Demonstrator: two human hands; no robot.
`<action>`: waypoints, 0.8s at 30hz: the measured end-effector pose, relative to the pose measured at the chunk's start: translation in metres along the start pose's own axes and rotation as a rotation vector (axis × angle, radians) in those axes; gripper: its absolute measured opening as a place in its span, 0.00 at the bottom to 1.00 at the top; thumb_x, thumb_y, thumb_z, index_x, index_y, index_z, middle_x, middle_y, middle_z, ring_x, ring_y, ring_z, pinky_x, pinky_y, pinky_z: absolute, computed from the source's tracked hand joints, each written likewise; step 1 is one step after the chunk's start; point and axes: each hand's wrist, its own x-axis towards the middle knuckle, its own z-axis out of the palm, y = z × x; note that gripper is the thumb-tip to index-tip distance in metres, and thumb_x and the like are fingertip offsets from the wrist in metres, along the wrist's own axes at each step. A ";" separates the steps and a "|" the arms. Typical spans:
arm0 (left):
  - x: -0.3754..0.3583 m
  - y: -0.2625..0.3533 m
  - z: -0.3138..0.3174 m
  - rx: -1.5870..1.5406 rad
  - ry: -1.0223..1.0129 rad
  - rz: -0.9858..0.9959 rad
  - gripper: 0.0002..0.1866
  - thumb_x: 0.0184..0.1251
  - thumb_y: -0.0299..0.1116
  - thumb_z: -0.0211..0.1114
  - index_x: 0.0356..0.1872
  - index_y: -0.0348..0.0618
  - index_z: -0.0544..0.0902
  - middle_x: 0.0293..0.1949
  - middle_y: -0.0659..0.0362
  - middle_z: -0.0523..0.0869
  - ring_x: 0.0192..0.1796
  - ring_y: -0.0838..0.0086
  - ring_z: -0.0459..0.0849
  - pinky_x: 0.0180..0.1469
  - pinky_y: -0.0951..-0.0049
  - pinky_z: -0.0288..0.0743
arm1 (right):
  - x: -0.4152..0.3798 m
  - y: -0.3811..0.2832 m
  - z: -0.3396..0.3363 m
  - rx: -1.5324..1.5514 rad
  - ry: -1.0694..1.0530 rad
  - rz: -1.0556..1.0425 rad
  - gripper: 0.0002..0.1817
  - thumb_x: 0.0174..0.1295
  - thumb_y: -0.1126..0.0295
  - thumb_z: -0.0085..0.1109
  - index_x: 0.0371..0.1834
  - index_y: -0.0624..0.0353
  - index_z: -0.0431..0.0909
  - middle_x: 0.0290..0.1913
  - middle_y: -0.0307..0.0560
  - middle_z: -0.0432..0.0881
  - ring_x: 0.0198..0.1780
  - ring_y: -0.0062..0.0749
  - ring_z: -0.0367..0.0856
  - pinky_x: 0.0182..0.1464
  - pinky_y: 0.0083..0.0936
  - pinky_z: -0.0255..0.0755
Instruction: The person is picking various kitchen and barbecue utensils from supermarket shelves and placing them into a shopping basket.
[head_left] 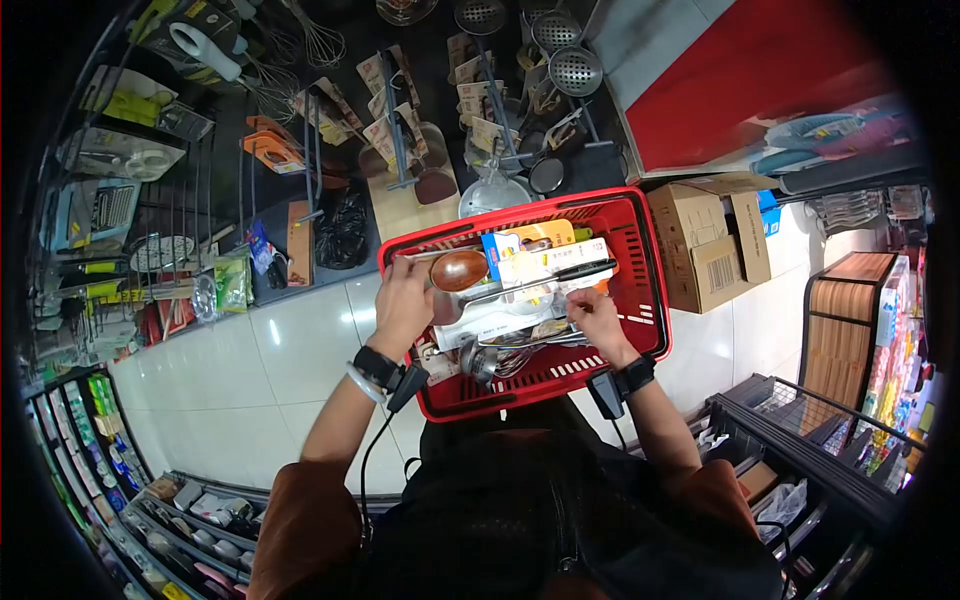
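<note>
A red shopping basket in front of me holds kitchen tools and packages. At its left end, my left hand is closed with curled fingers at the near end of a brown wooden spoon. My right hand is inside the right half, fingers pinched together beside a white box; what they grip, if anything, is hidden. A utensil with a black handle lies slanted across the boxes. A wire whisk and a metal ladle-like piece rest along the near side.
Beyond the basket, skimmers and turners hang on display hooks. An opened cardboard box stands right of the basket. Packaged goods hang on the left rack. Dark shelving is close by at lower right. The floor is pale tile.
</note>
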 end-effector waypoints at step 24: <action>-0.132 0.075 -0.051 -1.082 0.110 -0.388 0.15 0.55 0.15 0.53 0.44 0.39 0.76 0.34 0.61 0.78 0.33 0.80 0.79 0.34 0.81 0.77 | -0.028 -0.075 -0.002 1.068 -0.444 0.210 0.14 0.60 0.61 0.58 0.46 0.52 0.72 0.38 0.37 0.77 0.36 0.25 0.75 0.35 0.21 0.70</action>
